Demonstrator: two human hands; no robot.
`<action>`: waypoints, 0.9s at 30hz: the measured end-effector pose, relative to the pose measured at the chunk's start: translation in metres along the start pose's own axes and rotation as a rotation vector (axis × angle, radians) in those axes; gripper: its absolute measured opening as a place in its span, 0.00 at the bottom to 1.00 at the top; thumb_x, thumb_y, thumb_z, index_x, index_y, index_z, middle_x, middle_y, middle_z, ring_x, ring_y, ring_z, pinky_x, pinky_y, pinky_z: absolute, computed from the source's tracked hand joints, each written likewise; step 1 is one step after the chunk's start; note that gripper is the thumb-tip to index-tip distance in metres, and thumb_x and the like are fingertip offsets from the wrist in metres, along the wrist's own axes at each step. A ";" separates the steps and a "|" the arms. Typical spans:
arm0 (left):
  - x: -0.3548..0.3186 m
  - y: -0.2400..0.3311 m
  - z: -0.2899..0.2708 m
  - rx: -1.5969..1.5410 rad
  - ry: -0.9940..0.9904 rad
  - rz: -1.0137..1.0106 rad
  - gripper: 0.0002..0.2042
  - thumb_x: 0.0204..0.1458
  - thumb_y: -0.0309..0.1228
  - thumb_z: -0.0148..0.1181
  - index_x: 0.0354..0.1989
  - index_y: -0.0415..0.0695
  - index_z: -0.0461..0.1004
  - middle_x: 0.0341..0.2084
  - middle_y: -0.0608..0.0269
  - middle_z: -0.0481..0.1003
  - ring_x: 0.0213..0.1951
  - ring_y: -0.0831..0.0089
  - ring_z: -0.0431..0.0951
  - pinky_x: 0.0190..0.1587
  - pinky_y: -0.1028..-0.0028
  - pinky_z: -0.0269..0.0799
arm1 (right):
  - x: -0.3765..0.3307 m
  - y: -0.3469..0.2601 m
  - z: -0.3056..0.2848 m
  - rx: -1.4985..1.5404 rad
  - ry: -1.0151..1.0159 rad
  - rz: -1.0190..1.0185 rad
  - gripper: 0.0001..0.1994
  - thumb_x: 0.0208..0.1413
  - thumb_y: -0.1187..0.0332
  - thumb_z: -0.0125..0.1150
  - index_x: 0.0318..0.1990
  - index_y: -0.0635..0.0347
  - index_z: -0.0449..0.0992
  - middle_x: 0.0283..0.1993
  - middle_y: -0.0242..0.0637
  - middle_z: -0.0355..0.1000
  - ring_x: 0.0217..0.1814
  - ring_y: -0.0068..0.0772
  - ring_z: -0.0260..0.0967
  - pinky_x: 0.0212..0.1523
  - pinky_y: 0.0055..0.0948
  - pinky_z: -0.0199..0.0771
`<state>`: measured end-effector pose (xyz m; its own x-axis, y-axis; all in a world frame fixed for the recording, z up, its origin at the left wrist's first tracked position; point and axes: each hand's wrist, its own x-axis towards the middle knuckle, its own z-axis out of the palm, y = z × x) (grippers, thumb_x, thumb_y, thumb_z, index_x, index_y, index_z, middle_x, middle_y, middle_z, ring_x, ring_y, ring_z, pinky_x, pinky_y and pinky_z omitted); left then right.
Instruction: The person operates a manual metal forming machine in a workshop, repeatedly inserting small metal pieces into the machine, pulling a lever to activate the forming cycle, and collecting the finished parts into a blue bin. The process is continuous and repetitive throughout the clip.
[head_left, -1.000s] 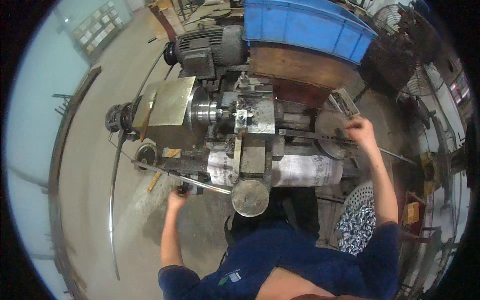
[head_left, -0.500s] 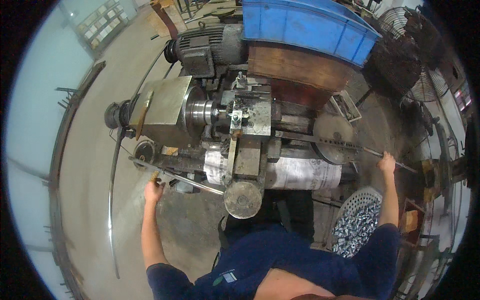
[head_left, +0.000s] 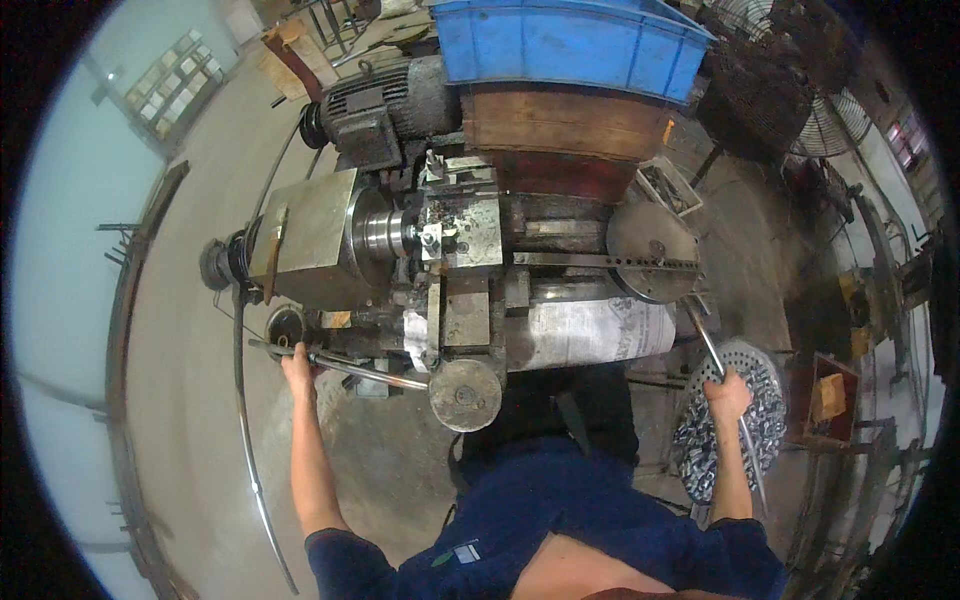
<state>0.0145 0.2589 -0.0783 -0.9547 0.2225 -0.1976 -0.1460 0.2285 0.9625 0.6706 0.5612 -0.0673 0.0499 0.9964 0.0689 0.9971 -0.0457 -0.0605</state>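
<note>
I stand at a small metal lathe [head_left: 440, 250] with a grey headstock at the left and a round handwheel [head_left: 465, 393] at the front. My left hand [head_left: 297, 362] grips a long lever bar [head_left: 350, 366] that runs along the machine's front. My right hand [head_left: 727, 393] is closed on a thin steel rod [head_left: 722, 380] that slants from the lathe's right end down past my wrist. Below that hand sits a round perforated basket [head_left: 765, 400] full of small shiny metal parts.
A blue plastic crate [head_left: 570, 45] rests on a wooden box behind the lathe, beside an electric motor [head_left: 380, 105]. A sheet of newspaper [head_left: 590, 335] hangs over the machine front. A fan [head_left: 840, 120] and cluttered racks stand at the right. A long curved rod [head_left: 245, 430] lies on the concrete floor.
My right hand has come down from the disc at the lathe's right end to above the basket, holding the rod. My left hand moved left along the lever bar.
</note>
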 end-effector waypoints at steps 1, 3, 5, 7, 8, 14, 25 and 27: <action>0.001 0.004 -0.002 0.093 0.004 -0.045 0.17 0.48 0.32 0.50 0.43 0.34 0.61 0.29 0.56 0.70 0.24 0.65 0.74 0.20 0.68 0.76 | -0.008 -0.004 -0.001 0.005 -0.001 0.029 0.18 0.28 0.61 0.57 0.31 0.58 0.72 0.26 0.49 0.71 0.30 0.52 0.69 0.33 0.44 0.69; -0.007 0.007 -0.001 0.011 0.001 0.032 0.16 0.48 0.32 0.50 0.43 0.34 0.61 0.29 0.56 0.69 0.24 0.65 0.74 0.19 0.69 0.76 | -0.011 -0.004 0.002 0.050 0.003 0.000 0.18 0.28 0.60 0.57 0.31 0.58 0.72 0.26 0.50 0.71 0.30 0.53 0.69 0.33 0.44 0.69; -0.010 0.007 -0.001 -0.010 0.007 0.084 0.15 0.48 0.32 0.49 0.41 0.34 0.62 0.26 0.56 0.70 0.21 0.66 0.73 0.18 0.69 0.75 | -0.015 -0.010 0.001 0.077 0.037 -0.010 0.18 0.29 0.61 0.57 0.33 0.58 0.71 0.26 0.51 0.71 0.30 0.54 0.69 0.34 0.45 0.69; -0.015 0.015 -0.001 0.077 0.016 0.034 0.15 0.48 0.32 0.49 0.41 0.34 0.62 0.25 0.56 0.70 0.20 0.66 0.73 0.18 0.69 0.75 | -0.018 -0.012 0.000 0.083 0.030 0.003 0.19 0.29 0.61 0.57 0.34 0.59 0.71 0.26 0.51 0.71 0.30 0.54 0.69 0.34 0.45 0.69; -0.017 0.018 0.000 0.117 0.024 0.007 0.15 0.48 0.32 0.48 0.41 0.34 0.62 0.25 0.56 0.70 0.19 0.66 0.73 0.18 0.70 0.74 | -0.018 -0.014 -0.002 0.085 0.028 0.005 0.19 0.29 0.61 0.57 0.34 0.59 0.71 0.26 0.52 0.71 0.30 0.54 0.69 0.35 0.45 0.69; -0.013 0.019 -0.011 0.137 -0.077 -0.058 0.15 0.47 0.34 0.50 0.33 0.31 0.65 0.20 0.56 0.69 0.16 0.66 0.73 0.15 0.71 0.74 | -0.005 -0.003 0.001 0.081 0.021 -0.029 0.19 0.31 0.60 0.55 0.35 0.58 0.72 0.27 0.52 0.70 0.29 0.57 0.67 0.33 0.47 0.66; -0.002 0.010 -0.013 0.161 -0.205 -0.106 0.24 0.50 0.47 0.51 0.41 0.34 0.64 0.22 0.54 0.71 0.18 0.66 0.74 0.20 0.72 0.74 | 0.201 -0.011 0.011 -0.228 0.258 -0.074 0.32 0.34 0.64 0.64 0.52 0.59 0.62 0.53 0.44 0.61 0.58 0.43 0.54 0.58 0.43 0.50; -0.003 0.001 -0.022 -0.032 -0.160 -0.060 0.26 0.50 0.50 0.50 0.42 0.35 0.64 0.23 0.54 0.71 0.21 0.67 0.75 0.24 0.72 0.73 | 0.186 -0.034 0.012 -0.135 0.262 -0.158 0.38 0.33 0.68 0.62 0.57 0.62 0.55 0.59 0.46 0.54 0.62 0.45 0.49 0.61 0.40 0.46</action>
<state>0.0120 0.2373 -0.0727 -0.8909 0.3580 -0.2796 -0.2121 0.2164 0.9530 0.6449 0.7485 -0.0646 -0.1103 0.9402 0.3222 0.9914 0.0812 0.1024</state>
